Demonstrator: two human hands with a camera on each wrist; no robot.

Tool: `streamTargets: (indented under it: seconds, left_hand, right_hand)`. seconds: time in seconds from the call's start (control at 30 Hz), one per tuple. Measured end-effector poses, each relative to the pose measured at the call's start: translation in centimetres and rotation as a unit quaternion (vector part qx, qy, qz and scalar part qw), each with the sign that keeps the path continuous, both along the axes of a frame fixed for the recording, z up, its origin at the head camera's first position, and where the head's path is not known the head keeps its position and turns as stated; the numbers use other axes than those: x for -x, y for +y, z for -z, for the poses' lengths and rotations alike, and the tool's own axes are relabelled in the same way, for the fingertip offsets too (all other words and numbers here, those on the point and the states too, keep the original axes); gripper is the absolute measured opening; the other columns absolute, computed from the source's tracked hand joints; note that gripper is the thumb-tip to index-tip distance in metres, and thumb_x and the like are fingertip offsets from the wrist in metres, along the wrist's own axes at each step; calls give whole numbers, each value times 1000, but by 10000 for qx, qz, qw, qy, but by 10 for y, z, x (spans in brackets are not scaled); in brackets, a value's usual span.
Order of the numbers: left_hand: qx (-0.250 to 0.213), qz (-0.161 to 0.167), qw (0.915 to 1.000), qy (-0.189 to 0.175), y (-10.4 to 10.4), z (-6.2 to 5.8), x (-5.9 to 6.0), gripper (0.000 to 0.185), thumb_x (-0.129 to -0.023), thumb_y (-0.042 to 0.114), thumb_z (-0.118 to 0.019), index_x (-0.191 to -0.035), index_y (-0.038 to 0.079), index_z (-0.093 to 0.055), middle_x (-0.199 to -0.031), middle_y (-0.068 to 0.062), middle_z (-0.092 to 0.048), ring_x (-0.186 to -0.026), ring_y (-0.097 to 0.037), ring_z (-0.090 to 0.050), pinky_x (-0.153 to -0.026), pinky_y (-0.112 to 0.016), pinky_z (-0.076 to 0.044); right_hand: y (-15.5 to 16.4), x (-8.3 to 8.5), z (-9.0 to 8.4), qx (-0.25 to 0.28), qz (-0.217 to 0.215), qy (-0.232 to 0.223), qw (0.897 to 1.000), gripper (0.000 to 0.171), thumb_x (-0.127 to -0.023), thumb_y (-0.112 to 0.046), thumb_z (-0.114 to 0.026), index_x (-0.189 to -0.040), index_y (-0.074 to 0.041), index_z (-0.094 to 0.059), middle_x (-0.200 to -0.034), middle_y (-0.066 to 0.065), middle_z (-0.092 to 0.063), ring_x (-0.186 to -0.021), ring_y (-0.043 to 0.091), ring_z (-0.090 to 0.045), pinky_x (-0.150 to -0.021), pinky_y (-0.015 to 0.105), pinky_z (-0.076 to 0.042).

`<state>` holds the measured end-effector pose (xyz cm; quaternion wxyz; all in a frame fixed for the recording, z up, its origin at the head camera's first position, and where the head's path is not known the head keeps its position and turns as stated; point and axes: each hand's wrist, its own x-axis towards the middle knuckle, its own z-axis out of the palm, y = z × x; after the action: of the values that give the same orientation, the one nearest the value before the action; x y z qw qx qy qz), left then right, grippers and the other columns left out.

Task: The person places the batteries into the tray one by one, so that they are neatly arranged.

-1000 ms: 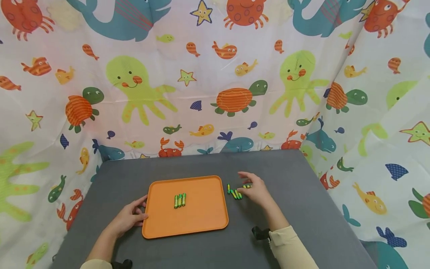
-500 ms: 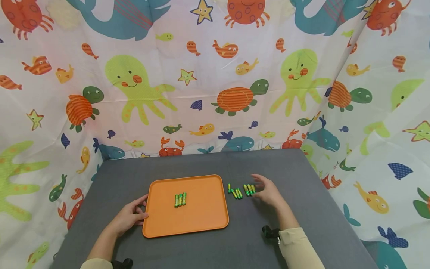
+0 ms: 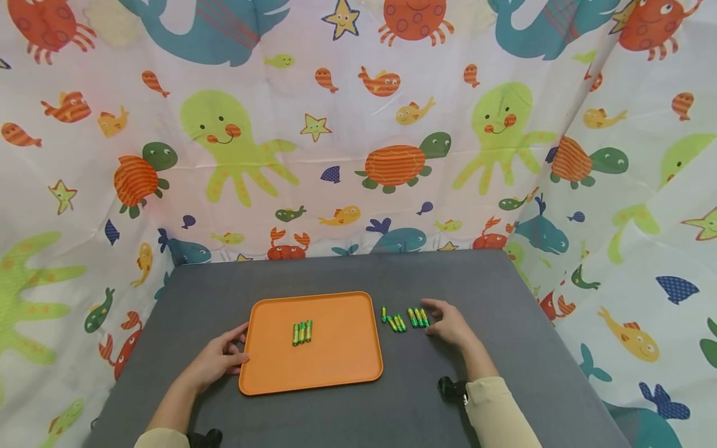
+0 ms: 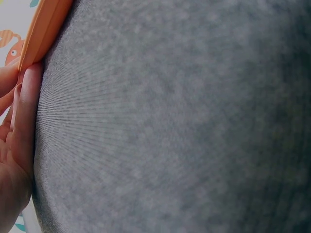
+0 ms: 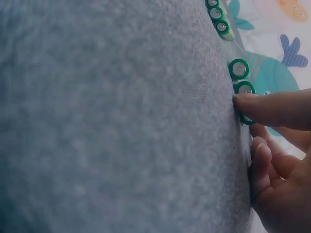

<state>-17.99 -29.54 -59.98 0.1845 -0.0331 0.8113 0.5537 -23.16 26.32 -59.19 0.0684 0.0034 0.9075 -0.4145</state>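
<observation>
In the head view an orange tray [image 3: 336,361] lies on the dark grey table, bearing three green-and-yellow batteries [image 3: 302,333] side by side. My left hand [image 3: 210,364] holds the tray's left edge, its fingertips and thumb at the rim. To the right of the tray, my right hand [image 3: 454,326] pinches the rightmost battery of a row of three [image 3: 419,317], thumb at the near end and finger at the far end. In the right wrist view the thumb [image 5: 272,109] covers most of that battery's flat end; two more battery ends [image 5: 238,69] show beside it.
Between that row and the tray lie three more batteries [image 3: 397,323], the leftmost slightly askew, and a single battery [image 3: 383,314]. A white curtain [image 3: 347,162] printed with sea animals hangs behind the table [image 3: 313,423] and along both its sides.
My right hand has moved right, uncovering the right-hand row of batteries, and then stays at its right end. My left hand and the tray keep their places.
</observation>
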Motion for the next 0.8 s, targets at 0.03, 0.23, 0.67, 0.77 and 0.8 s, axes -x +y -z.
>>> streamTargets:
  seconds: [0.03,0.23,0.67,0.77,0.8]
  left_hand:
    - [-1,8,10000,10,0,0,0,81,-91,10,-75,-159,16,-32,-124,-14,-47,-87,-24,-57,-70,-36,-60]
    - [18,16,10000,37,-1,0,0,80,-91,10,-75,-159,15,-33,-124,-14,-47,-87,-24,-57,-69,-36,-60]
    - [68,-16,10000,-40,0,0,1,82,-89,12,-77,-159,17,-33,-124,-13,-47,-87,-24,-57,-69,-36,-60]
    - [83,-27,10000,-36,0,1,1,81,-89,12,-77,-158,17,-34,-124,-13,-48,-86,-24,-57,-69,-36,-60]
    - [85,-18,10000,-28,0,1,1,81,-89,13,-77,-158,17,-34,-124,-13,-48,-86,-24,-57,-69,-36,-60]
  right_hand:
    - [0,1,0,-12,-15,-10,10000,70,-73,6,-80,-137,-14,-63,-133,17,-59,-119,35,-57,-91,50,-50]
    - [0,3,3,-136,-164,81,9997,60,-73,3,-82,-130,-13,-68,-132,18,-59,-117,36,-57,-95,54,-48]
    - [1,-9,2,203,374,99,9990,63,-78,2,-81,-138,-10,-61,-129,20,-64,-120,37,-59,-96,53,-49]
    - [0,-12,0,422,425,48,9982,64,-81,3,-78,-141,-8,-58,-131,22,-63,-120,37,-61,-92,49,-53]
    - [0,-13,-2,489,453,35,9978,64,-81,4,-77,-141,-8,-57,-132,22,-63,-119,37,-62,-90,47,-55]
